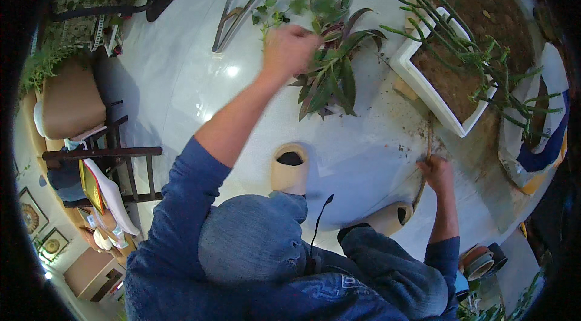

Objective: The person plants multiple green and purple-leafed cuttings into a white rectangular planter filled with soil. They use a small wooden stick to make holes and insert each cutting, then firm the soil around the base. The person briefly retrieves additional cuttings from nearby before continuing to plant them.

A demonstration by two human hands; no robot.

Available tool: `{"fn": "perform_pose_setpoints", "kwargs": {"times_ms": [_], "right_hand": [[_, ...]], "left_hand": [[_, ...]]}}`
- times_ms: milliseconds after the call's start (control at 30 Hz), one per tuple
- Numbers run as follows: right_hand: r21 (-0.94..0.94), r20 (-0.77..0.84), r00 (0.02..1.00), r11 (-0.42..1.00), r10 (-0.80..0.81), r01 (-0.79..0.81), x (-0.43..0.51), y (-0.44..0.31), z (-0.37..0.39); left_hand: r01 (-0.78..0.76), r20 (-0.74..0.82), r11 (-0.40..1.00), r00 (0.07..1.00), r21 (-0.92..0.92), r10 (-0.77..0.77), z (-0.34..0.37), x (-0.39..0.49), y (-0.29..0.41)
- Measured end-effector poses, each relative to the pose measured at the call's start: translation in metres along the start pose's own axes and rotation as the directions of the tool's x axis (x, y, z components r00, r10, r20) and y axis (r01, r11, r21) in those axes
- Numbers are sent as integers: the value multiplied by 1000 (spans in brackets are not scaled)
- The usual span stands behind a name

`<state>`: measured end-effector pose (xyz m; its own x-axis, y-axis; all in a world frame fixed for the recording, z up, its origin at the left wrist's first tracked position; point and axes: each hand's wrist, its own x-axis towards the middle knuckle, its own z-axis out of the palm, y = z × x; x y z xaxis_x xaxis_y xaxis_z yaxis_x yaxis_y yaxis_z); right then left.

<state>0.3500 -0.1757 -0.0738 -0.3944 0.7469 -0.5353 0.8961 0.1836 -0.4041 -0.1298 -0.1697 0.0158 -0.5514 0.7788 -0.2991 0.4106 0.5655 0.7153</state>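
Observation:
My left hand, blurred, has its fingers curled around leafy green cuttings; one blurred clump of leaves stands out beyond the fingertips. Just beside and below it on the tiled floor lies a bunch of purple-green leafy cuttings. At the right, my right hand grips a thin brown stick, which runs from near the planter down to my slipper. A white rectangular planter holds brown soil. Long green succulent stems lie across its top.
Metal tongs lie beyond my left hand. Loose soil covers a sheet behind the planter, near an opened sack. My slippers are close in front. A dark wooden chair stands left; stacked pots sit lower right.

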Motion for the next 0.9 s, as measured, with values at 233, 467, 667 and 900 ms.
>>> {"fn": "perform_pose_setpoints", "kwargs": {"times_ms": [233,467,667,900], "right_hand": [[-39,-1,1000,999,4,-4,0,-2,-1],[-40,-1,998,997,60,-60,0,-5,-1],[-23,-12,998,998,57,-57,-1,-1,1],[-60,12,1000,998,26,-26,-1,0,-7]], "left_hand": [[180,-268,919,960,351,-86,-30,60,-95],[339,-355,851,914,401,-197,-2,63,-104],[176,-332,904,942,389,-41,-20,73,-124],[179,-351,919,935,350,-48,-47,43,-147]]}}
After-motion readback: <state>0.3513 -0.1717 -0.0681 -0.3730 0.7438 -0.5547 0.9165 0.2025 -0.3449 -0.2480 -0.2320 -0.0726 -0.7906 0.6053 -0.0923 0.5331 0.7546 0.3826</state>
